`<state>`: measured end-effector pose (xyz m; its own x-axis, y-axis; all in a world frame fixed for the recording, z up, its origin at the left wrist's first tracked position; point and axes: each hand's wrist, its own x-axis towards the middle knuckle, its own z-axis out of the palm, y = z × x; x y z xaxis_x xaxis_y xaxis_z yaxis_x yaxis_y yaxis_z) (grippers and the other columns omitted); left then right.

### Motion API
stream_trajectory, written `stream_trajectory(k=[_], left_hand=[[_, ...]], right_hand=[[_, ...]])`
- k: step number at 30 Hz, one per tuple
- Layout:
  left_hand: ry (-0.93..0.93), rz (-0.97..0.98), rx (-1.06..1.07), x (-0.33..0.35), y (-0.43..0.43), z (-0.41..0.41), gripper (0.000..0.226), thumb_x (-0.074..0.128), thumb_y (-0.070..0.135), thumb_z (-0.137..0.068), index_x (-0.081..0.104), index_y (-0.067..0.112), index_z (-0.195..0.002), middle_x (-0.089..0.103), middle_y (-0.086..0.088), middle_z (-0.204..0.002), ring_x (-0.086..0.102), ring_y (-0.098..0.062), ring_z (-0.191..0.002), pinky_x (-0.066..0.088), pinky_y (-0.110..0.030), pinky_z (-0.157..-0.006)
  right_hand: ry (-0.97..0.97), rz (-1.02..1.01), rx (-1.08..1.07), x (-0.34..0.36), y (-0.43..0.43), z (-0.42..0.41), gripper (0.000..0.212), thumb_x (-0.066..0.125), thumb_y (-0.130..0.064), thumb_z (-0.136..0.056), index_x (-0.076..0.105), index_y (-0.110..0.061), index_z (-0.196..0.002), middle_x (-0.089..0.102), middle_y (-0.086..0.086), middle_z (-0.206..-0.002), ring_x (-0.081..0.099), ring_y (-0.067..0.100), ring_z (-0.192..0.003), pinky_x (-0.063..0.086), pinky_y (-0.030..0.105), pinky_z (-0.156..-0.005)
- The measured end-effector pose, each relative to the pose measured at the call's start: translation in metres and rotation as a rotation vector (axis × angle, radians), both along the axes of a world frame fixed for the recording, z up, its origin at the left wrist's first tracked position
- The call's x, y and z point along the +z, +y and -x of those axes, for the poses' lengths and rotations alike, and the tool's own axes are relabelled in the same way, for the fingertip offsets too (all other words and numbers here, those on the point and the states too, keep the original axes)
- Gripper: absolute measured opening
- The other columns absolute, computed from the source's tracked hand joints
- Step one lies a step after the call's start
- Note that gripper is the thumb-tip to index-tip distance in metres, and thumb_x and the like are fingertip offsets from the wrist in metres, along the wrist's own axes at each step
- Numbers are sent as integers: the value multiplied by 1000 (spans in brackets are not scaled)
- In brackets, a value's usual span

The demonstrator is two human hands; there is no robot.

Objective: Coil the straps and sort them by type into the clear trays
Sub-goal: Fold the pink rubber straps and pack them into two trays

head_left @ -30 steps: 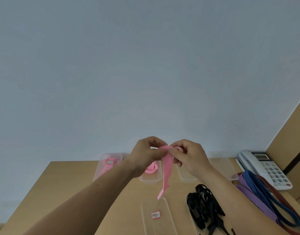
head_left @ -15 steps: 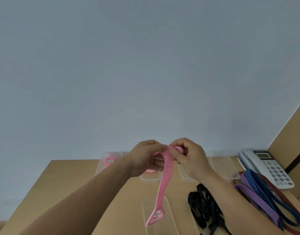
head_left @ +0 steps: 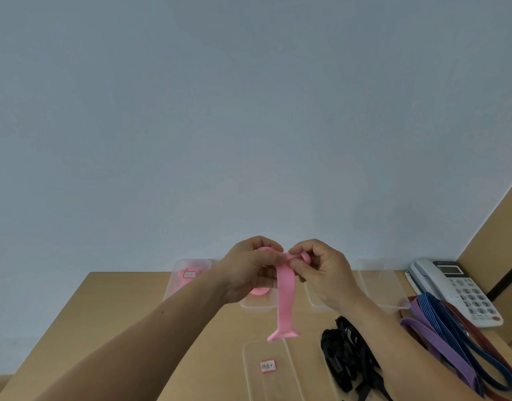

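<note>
1. The pink strap (head_left: 285, 296) hangs between your hands, its tail above the near clear tray (head_left: 270, 371).
2. Your left hand (head_left: 250, 270) and right hand (head_left: 321, 273) both pinch its top.
3. Black straps (head_left: 345, 360) lie on the surface (head_left: 127, 319) under your right forearm.

The scene is evenly and softly lit; no hard shadows or glare are seen. Edges are bent by wide-angle distortion, and detail is slightly soft.
</note>
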<state>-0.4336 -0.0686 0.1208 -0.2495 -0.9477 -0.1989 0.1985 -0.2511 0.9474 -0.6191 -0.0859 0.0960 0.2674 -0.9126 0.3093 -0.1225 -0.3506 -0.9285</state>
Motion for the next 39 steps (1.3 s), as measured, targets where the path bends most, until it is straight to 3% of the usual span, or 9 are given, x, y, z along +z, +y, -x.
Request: stream_trajectory(k=[5,8,12,16,22,24,30,33,39], left_hand=[[-65,155,38,-3,-1,1,23,69,-5,-86,59,3,-105,70,-29,-98,72,-43,-89,59,-52,-83],[-75,222,46,-6,0,2,23,70,-5,-84,61,5,-103,71,-23,-96,72,-41,-87,60,-49,-81],[-55,168,90,-8,1,5,40,74,-3,-83,54,3,-118,69,-27,-106,72,-42,-89,60,-45,-78],[-106,116,-82,0,5,4,35,72,13,-90,59,-9,-114,75,-18,-94,74,-29,-85,58,-31,-70],[-126,58,-72,2,2,-2,30,74,11,-85,59,-4,-107,71,-24,-98,69,-33,-87,52,-45,-85],[-90,36,-120,3,4,-1,24,73,14,-83,65,0,-100,70,-22,-95,67,-31,-85,54,-39,-81],[13,-30,-41,0,5,1,30,64,19,-94,63,-9,-105,72,-22,-96,72,-31,-86,59,-35,-72],[30,-15,-13,-3,6,0,9,64,3,-92,61,-3,-97,70,-17,-86,72,-28,-83,59,-33,-71],[-80,127,5,-6,3,0,22,73,-5,-82,61,1,-99,70,-14,-81,72,-30,-78,58,-34,-71]], right_hand=[[-135,-169,75,5,-2,5,23,66,-9,-91,63,-15,-113,69,0,-79,65,17,-68,53,26,-63],[-105,-190,65,9,-1,6,17,62,-10,-95,66,-8,-111,70,2,-72,64,16,-62,53,25,-59],[-6,-79,31,8,0,6,10,70,-8,-89,71,-14,-96,70,-1,-70,63,11,-58,50,21,-57],[4,2,-1,5,2,5,17,69,-3,-89,69,-20,-94,67,-6,-72,64,6,-60,51,17,-59],[164,148,-25,6,6,3,25,69,-7,-89,66,-31,-94,65,-21,-79,65,5,-71,52,18,-66],[240,263,-52,5,7,2,30,68,-3,-88,65,-32,-95,63,-28,-84,63,1,-78,48,11,-69],[326,478,-65,0,6,4,20,69,-4,-88,67,-22,-95,63,-15,-88,62,8,-79,49,18,-68],[271,418,-37,0,6,4,17,70,-4,-87,68,-19,-93,63,-14,-87,63,13,-80,50,20,-68],[92,-23,126,1,5,12,36,64,-13,-77,63,-25,-111,68,-6,-102,64,19,-86,56,29,-77]])
